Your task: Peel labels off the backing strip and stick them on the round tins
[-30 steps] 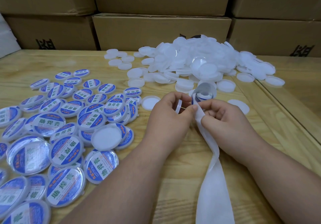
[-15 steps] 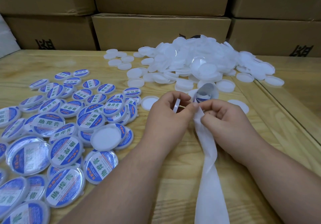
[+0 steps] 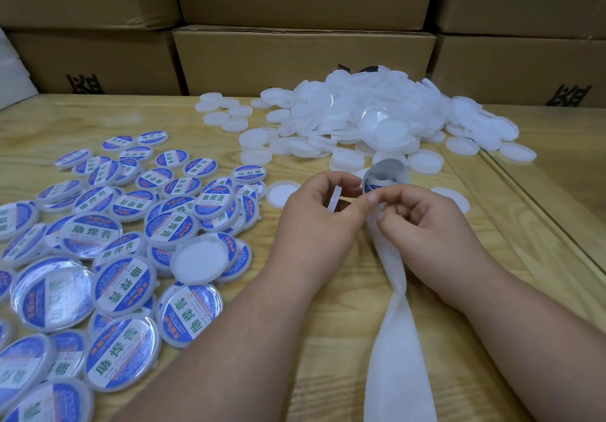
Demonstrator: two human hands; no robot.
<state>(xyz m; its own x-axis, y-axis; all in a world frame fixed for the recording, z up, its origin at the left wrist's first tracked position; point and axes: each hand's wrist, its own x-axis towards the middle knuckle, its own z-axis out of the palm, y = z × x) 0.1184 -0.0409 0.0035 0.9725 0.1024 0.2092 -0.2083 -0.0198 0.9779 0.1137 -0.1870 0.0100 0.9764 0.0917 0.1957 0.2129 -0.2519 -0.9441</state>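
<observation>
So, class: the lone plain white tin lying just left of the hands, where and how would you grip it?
Pinch the white tin by its rim from above, thumb and finger on opposite edges: it lies flat and shallow on the table, with free space around it.

A white backing strip (image 3: 398, 349) twists up the wooden table (image 3: 328, 339) to a curled end bearing a blue label (image 3: 377, 185), a plain white tin (image 3: 335, 199) stands on edge beside it (labelled blue tins (image 3: 124, 284) spread left, unlabelled white tins (image 3: 377, 120) heaped beyond).
</observation>
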